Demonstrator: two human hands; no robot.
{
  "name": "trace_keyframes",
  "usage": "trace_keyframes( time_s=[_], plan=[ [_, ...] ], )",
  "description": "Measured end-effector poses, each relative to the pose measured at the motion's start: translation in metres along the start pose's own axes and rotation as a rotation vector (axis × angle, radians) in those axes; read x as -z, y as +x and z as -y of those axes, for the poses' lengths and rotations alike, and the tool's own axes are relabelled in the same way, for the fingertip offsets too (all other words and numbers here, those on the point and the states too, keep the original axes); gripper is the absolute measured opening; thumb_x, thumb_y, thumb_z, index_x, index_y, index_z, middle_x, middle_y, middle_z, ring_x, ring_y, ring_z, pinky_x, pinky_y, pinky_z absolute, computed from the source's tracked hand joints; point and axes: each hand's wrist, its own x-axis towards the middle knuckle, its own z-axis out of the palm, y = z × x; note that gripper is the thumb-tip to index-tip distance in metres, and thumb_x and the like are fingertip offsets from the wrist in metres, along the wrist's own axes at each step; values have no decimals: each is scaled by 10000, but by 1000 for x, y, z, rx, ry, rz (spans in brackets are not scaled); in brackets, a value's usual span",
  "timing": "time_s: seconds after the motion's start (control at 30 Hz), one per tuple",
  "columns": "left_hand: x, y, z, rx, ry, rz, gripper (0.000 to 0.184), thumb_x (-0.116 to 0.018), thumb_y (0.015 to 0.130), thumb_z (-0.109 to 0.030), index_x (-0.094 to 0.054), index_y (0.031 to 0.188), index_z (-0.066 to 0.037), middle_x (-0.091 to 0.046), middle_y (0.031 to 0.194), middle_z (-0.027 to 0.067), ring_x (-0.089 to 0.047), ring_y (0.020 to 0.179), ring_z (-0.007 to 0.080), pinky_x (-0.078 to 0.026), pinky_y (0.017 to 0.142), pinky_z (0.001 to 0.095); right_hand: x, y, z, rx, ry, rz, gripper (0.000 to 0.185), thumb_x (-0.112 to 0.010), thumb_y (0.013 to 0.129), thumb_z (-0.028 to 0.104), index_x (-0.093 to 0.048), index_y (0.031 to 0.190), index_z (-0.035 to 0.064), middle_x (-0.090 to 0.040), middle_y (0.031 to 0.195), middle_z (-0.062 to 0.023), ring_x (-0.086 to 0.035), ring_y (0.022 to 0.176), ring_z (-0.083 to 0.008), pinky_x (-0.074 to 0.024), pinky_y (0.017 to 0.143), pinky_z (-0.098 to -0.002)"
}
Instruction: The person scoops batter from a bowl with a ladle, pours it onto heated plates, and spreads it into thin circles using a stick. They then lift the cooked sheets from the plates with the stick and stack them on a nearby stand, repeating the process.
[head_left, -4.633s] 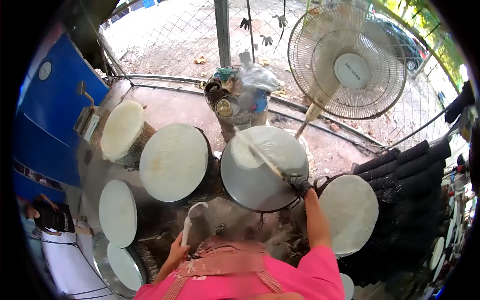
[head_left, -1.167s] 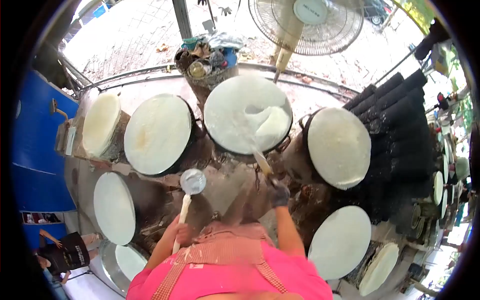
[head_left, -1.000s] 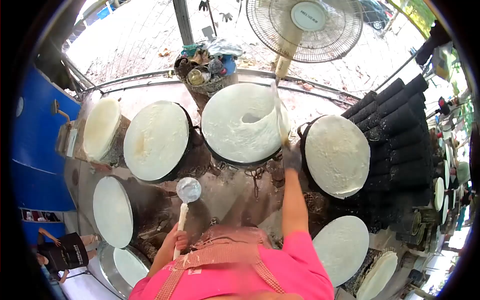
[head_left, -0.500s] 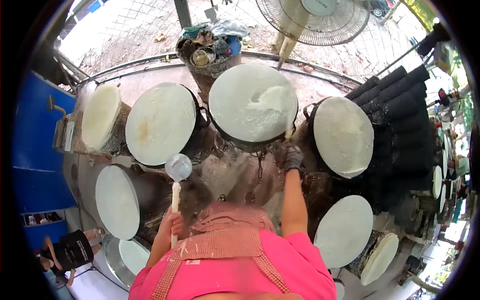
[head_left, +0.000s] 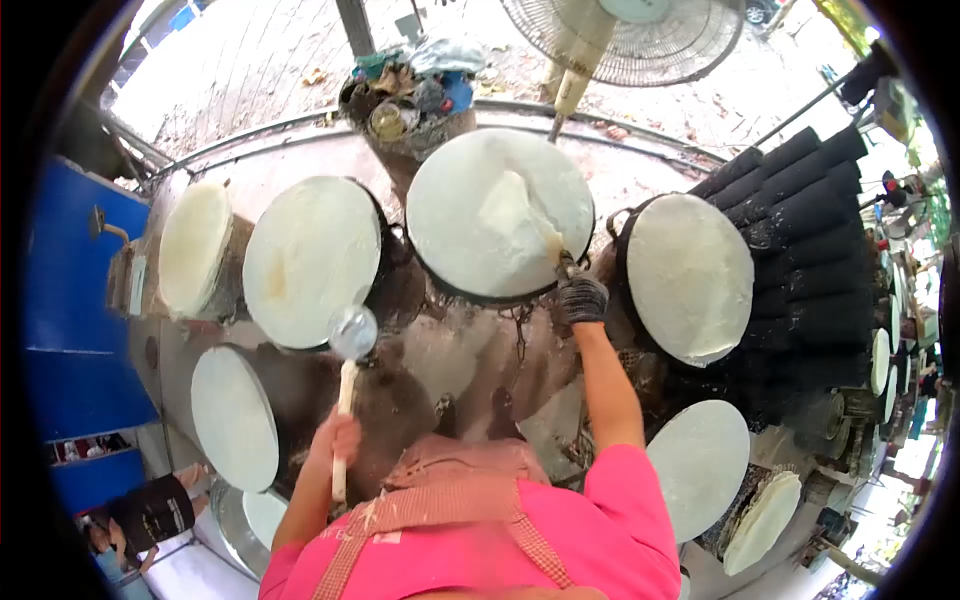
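My left hand [head_left: 337, 434] is closed around the pale handle of a ladle [head_left: 352, 333], its shiny round bowl raised near the left pan. My right hand [head_left: 583, 298], in a dark glove, grips a pale spatula [head_left: 553, 243] by its dark handle. The spatula lies over the centre pan [head_left: 440, 215], which is coated with white batter. A thicker patch of batter [head_left: 505, 205] shows beside the blade, whose exact outline blends into the white. A left pan [head_left: 312, 250] and a right pan [head_left: 690, 270] flank it, both covered in white.
More white-topped rounds [head_left: 235, 418] stand at both sides, with another [head_left: 700, 465] at lower right. A fan [head_left: 625, 35] stands behind the centre pan beside a bin [head_left: 410, 105] of refuse. Dark stacked cylinders [head_left: 800, 260] rise on the right. Another person [head_left: 150, 515] is at lower left.
My right hand has moved slightly up and the spatula now angles up-left across the centre pan. The thick batter patch has shifted left. My left hand and the ladle moved only slightly.
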Motion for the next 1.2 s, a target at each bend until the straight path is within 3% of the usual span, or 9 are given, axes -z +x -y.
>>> trace_keyframes(
  time_s=[0.1, 0.2, 0.47, 0.57, 0.6, 0.73, 0.8, 1.03, 1.2],
  plan=[
    [-45, 28, -11, -86, 164, -54, 329, -399, 865, -222, -324, 554, -143, -265, 452, -34, -279, 323, 78, -226, 269, 217, 3, -23, -32, 263, 127, -15, 286, -423, 799, 323, -591, 823, 92, -600, 732, -131, -575, 694, -307, -459, 623, -389],
    [-64, 68, -35, -66, 115, 66, 110, -407, 842, -94, -391, 761, -165, -297, 493, -32, -292, 335, 67, -227, 256, 207, -35, -13, -57, -43, 6, 132, 232, -422, 790, 262, -583, 830, 100, -590, 711, -126, -573, 663, -304, -459, 593, -397],
    [-185, 141, -11, -415, 585, -58, 264, -450, 760, 24, -332, 910, -160, -317, 557, 2, -297, 368, 74, -250, 300, 224, -9, -91, -50, -232, 59, -194, 242, -524, 751, 325, -609, 779, 99, -581, 668, -140, -569, 618, -300, -457, 542, -393],
    [-193, 188, 11, -502, 689, -113, 209, -464, 771, -40, -335, 898, -145, -299, 555, -1, -280, 364, 82, -266, 298, 226, -101, -102, -61, -18, 307, -144, 299, -454, 781, 372, -611, 799, 118, -584, 663, -146, -561, 546, -305, -448, 496, -419],
    [-193, 209, 16, -450, 651, -142, 186, -470, 774, -58, -336, 878, -133, -291, 548, 1, -277, 366, 87, -268, 302, 231, -56, -122, -1, -55, -135, -11, 331, -422, 791, 393, -611, 803, 122, -582, 656, -152, -560, 532, -303, -445, 483, -426],
    [-203, 158, 27, -215, 483, 62, 141, -461, 827, -168, -388, 748, -76, -273, 499, -47, -246, 367, 33, -212, 311, 178, -10, -145, 47, -118, 160, -60, 248, -497, 773, 337, -625, 812, 129, -596, 706, -126, -565, 653, -285, -441, 581, -374],
    [-167, 102, 25, -398, 755, 77, 243, -421, 869, -244, -390, 1102, -184, -236, 462, -54, -235, 328, 37, -210, 281, 198, 38, -167, 56, -83, 216, -73, 231, -553, 750, 341, -620, 790, 124, -589, 703, -108, -555, 613, -267, -432, 552, -364],
    [-126, 71, 19, 119, 389, -54, 210, -401, 886, -291, -397, 1092, -250, -285, 505, -32, -253, 329, 42, -210, 257, 180, -2, -210, 43, 209, 5, -759, 158, -574, 700, 238, -587, 715, 81, -454, 485, -83, -460, 433, -227, -368, 417, -347],
    [-132, 59, 45, 292, 245, 81, 176, -404, 883, -263, -474, 1020, -179, -286, 513, -31, -247, 331, 42, -220, 258, 171, 1, -249, 17, 53, 263, -506, 200, -591, 673, 253, -567, 717, 60, -511, 562, -113, -500, 502, -277, -420, 478, -366]
  ],
)
